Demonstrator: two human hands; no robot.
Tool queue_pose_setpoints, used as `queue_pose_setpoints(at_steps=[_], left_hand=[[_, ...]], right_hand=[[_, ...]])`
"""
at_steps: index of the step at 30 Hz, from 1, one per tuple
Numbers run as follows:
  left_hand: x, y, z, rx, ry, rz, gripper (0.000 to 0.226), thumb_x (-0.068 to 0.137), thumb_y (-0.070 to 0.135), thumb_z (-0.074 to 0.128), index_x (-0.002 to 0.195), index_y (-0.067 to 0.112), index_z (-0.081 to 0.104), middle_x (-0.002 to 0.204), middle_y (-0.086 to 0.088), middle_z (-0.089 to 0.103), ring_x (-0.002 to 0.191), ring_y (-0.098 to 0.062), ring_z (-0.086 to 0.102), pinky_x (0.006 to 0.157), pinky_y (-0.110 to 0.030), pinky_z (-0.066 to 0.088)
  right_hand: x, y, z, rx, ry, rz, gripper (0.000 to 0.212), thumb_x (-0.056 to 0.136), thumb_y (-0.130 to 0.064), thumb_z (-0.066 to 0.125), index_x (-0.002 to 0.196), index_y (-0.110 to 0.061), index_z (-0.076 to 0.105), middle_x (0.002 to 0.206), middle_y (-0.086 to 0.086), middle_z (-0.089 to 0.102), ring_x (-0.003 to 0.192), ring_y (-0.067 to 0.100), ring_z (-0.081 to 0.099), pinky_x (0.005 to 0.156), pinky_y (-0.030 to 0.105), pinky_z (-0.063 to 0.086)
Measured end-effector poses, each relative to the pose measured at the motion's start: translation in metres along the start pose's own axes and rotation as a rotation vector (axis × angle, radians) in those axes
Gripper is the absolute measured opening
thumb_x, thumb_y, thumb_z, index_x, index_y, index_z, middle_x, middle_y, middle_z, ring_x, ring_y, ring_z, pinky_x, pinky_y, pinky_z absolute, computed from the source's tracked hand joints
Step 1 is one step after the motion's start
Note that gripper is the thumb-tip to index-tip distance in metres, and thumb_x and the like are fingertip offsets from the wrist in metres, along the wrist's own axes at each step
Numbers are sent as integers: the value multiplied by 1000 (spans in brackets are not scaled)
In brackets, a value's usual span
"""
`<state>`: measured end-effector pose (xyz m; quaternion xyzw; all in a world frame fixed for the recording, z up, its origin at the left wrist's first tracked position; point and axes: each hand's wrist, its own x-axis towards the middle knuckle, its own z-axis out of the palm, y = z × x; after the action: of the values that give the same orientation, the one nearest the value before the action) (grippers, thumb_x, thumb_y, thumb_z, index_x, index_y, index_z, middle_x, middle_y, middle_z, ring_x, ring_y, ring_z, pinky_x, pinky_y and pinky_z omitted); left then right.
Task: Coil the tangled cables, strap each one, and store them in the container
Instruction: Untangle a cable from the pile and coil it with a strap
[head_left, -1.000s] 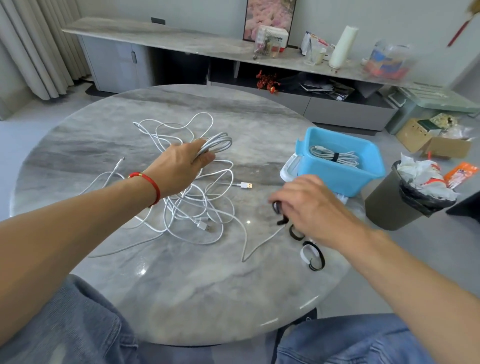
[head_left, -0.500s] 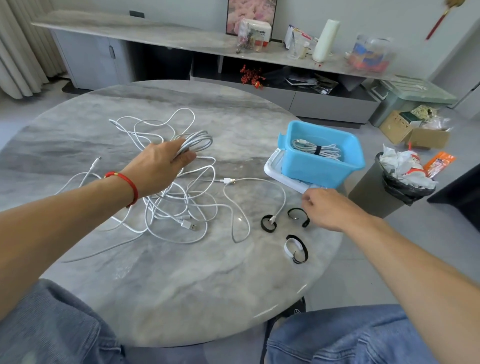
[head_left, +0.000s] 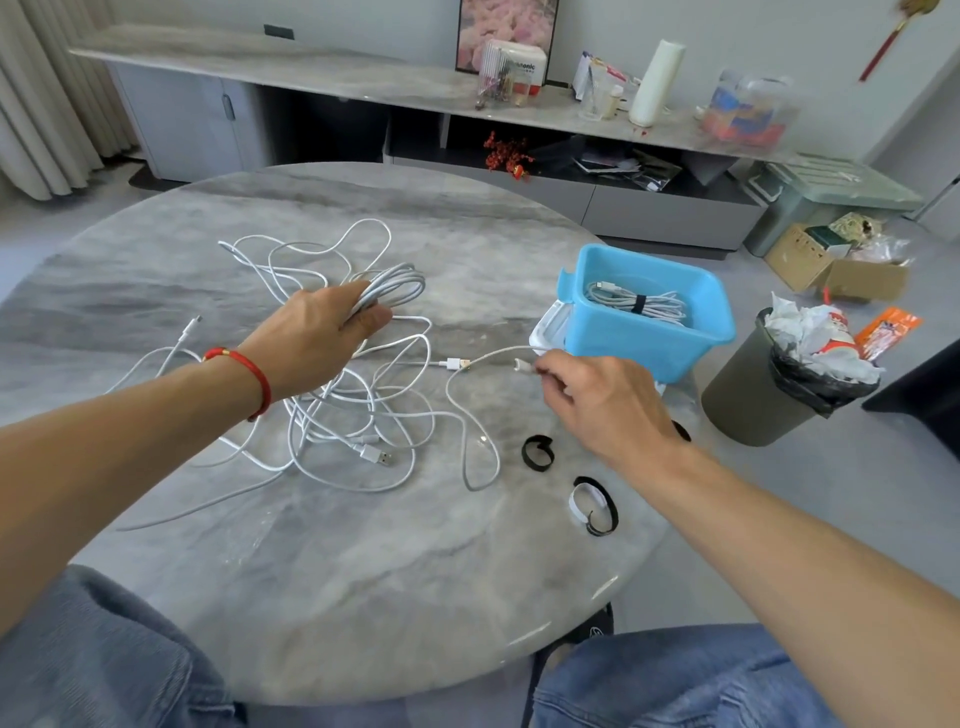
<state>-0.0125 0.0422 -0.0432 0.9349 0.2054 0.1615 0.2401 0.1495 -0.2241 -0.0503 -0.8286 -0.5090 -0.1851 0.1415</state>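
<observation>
A tangle of white cables (head_left: 358, 421) lies on the round marble table (head_left: 363, 571). My left hand (head_left: 317, 332) grips a partly wound coil (head_left: 400, 286) of one white cable above the tangle. My right hand (head_left: 602, 400) pinches the free end plug (head_left: 522, 365) of a cable, lifted just left of the blue container (head_left: 644, 332). The container holds one coiled white cable (head_left: 636, 306) with a black strap. Black straps lie on the table near my right wrist: one ring (head_left: 537, 453) and a black-and-white one (head_left: 595, 504).
The container sits on a white lid (head_left: 545, 327) at the table's right edge. A full grey trash bin (head_left: 789, 379) stands on the floor beyond it. A long sideboard (head_left: 415, 98) with clutter runs along the back wall. Cardboard boxes (head_left: 836, 260) sit at far right.
My right hand left the straps, picked up a cable end and raised it toward the container. My left hand kept its hold on the coil.
</observation>
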Motion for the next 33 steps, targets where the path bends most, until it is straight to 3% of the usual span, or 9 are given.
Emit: queue_pose_setpoints(at_steps=[3, 6, 8, 14, 19, 24, 27, 30, 33], left_hand=[[1, 3, 0, 8, -16, -20, 35, 102, 42, 47, 77, 19, 44, 70, -10, 56, 64, -21, 52, 57, -36, 35], [0, 5, 2, -3, -45, -40, 37, 102, 43, 47, 79, 15, 45, 74, -12, 56, 68, -29, 53, 59, -37, 36], [-1, 6, 3, -15, -39, -24, 37, 102, 43, 47, 80, 13, 45, 73, -13, 56, 68, -29, 53, 60, -37, 38], [1, 19, 4, -68, -63, -117, 39, 100, 47, 48, 75, 17, 46, 69, -4, 56, 60, -24, 52, 58, -35, 39], [1, 30, 8, -805, -186, -362, 41, 104, 39, 47, 71, 19, 35, 57, 4, 32, 41, -9, 23, 38, -20, 24], [3, 35, -3, -1062, -201, -461, 41, 105, 41, 46, 70, 24, 32, 62, 2, 22, 49, -11, 14, 39, -20, 17], [4, 38, -10, -1225, -211, -511, 40, 103, 42, 49, 71, 23, 35, 62, 4, 20, 49, -10, 14, 37, -20, 19], [2, 39, -18, -1379, -221, -545, 42, 103, 43, 47, 70, 20, 38, 59, 5, 23, 46, -8, 16, 35, -19, 20], [-4, 35, -28, -1468, -221, -537, 42, 103, 44, 46, 69, 21, 37, 60, 6, 21, 46, -8, 16, 36, -19, 20]], right_hand=[[-23, -31, 11, 172, 90, 47, 18, 91, -13, 72, 109, -17, 74, 81, 4, 76, 72, 32, 71, 62, 40, 57], [-61, -32, 33, 83, -106, -126, 44, 92, -20, 68, 135, -14, 62, 120, 2, 72, 116, 24, 66, 102, 45, 50], [-76, -23, 43, 41, -234, -206, 52, 98, -28, 58, 147, -14, 51, 136, 1, 64, 135, 19, 54, 115, 50, 39], [-54, 26, 59, 2, -12, -343, 22, 91, -14, 72, 114, -13, 74, 102, -3, 76, 98, 19, 69, 87, 39, 55], [-35, 53, 44, -162, 26, -181, 11, 84, -12, 64, 90, -12, 74, 76, 2, 72, 77, 31, 67, 77, 42, 49], [1, 2, 8, 129, 118, -46, 20, 84, -15, 57, 80, -13, 76, 66, 1, 72, 60, 29, 63, 68, 39, 52], [29, -53, -18, 426, -56, -164, 28, 93, -23, 51, 104, -17, 76, 99, -8, 77, 90, 14, 67, 86, 31, 49], [48, -87, -25, 310, -394, -240, 41, 98, -37, 56, 136, -23, 59, 127, -3, 69, 119, 20, 60, 100, 34, 44], [58, -103, -18, 201, -746, -223, 30, 104, -43, 49, 131, -30, 53, 116, -4, 72, 112, 25, 63, 95, 38, 47]])
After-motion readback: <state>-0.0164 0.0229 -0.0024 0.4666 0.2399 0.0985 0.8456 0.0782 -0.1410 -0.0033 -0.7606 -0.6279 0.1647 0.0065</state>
